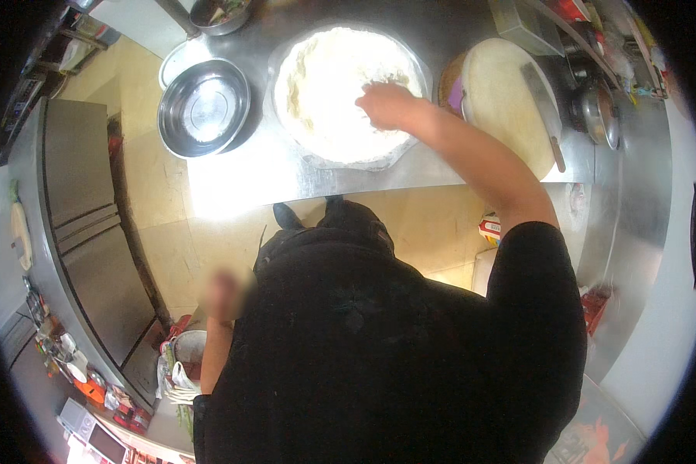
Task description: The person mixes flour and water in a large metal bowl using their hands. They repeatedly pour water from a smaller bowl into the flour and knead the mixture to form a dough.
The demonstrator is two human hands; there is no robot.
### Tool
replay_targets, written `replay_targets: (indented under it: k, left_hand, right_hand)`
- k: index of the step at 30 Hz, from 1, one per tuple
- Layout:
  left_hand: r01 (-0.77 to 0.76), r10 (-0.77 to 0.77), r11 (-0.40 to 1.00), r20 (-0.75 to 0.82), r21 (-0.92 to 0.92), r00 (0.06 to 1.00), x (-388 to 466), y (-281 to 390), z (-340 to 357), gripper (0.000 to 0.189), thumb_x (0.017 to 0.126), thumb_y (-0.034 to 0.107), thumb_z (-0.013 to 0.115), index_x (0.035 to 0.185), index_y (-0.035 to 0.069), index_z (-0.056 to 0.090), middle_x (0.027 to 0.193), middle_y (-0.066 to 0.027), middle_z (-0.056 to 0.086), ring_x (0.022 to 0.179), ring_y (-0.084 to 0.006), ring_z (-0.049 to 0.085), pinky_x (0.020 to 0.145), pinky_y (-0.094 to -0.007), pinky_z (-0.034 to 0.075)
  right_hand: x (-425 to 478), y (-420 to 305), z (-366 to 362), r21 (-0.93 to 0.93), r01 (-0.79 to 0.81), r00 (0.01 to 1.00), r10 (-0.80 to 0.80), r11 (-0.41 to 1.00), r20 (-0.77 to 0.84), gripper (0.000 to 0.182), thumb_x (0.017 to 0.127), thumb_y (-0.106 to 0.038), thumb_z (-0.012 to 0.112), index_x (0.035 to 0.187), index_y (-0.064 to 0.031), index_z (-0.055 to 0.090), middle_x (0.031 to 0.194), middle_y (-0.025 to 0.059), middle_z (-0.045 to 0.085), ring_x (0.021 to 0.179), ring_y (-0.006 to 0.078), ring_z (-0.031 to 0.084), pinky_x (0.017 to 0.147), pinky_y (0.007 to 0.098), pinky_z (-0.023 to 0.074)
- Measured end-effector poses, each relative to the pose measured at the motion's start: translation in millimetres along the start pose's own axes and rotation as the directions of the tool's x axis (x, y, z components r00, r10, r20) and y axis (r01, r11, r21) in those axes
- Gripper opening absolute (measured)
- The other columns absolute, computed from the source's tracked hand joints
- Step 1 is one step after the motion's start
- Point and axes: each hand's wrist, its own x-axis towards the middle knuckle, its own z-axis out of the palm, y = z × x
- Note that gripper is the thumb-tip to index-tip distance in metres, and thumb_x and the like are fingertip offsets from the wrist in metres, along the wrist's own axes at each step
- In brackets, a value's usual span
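My right hand [390, 107] reaches into a wide round basin [422, 75] of white, floury-looking stuff [330, 98]. Its fingers are curled down at the right part of the white mass, and their tips are hidden. Glare washes out most of the contents, so I cannot tell flour from dough. A rough, lumpy patch shows just above the fingers. My left hand [223, 294] hangs low beside my body, away from the counter [336, 182]. Blur covers it, and its fingers cannot be made out.
A shiny steel bowl [204, 109] stands left of the basin. To the right, a cleaver [542, 104] lies on a round pale cutting board [493, 110]. Farther right is a metal pot [600, 113]. A bowl of food scraps or vegetables [219, 14] sits at the back left.
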Motion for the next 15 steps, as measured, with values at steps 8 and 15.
replay_targets:
  k: [8,15]
  left_hand:
    - [-0.027,0.028,1.000,0.084,-0.012,0.996,8,-34,-35,0.034,0.089,0.010,0.045,0.118,-0.008,0.043,0.102,-0.0216,0.060,0.094,-0.0280,0.060,0.081,-0.0335,0.048]
    - [-0.060,0.054,0.988,0.041,0.140,0.998,-47,-29,-7,0.030,0.089,0.014,0.047,0.112,-0.005,0.052,0.103,-0.0132,0.061,0.092,-0.0200,0.060,0.081,-0.0276,0.046]
  right_hand:
    - [38,-49,38,0.006,0.218,0.957,-0.212,0.976,-0.196,0.021,0.080,-0.011,0.049,0.093,-0.0071,0.065,0.102,0.0138,0.058,0.098,0.0281,0.057,0.082,0.0383,0.0467]
    - [108,-36,63,-0.068,0.209,0.953,-0.218,0.976,-0.210,0.023,0.080,-0.013,0.050,0.095,-0.0073,0.067,0.106,0.0142,0.058,0.101,0.0274,0.056,0.083,0.0371,0.0462]
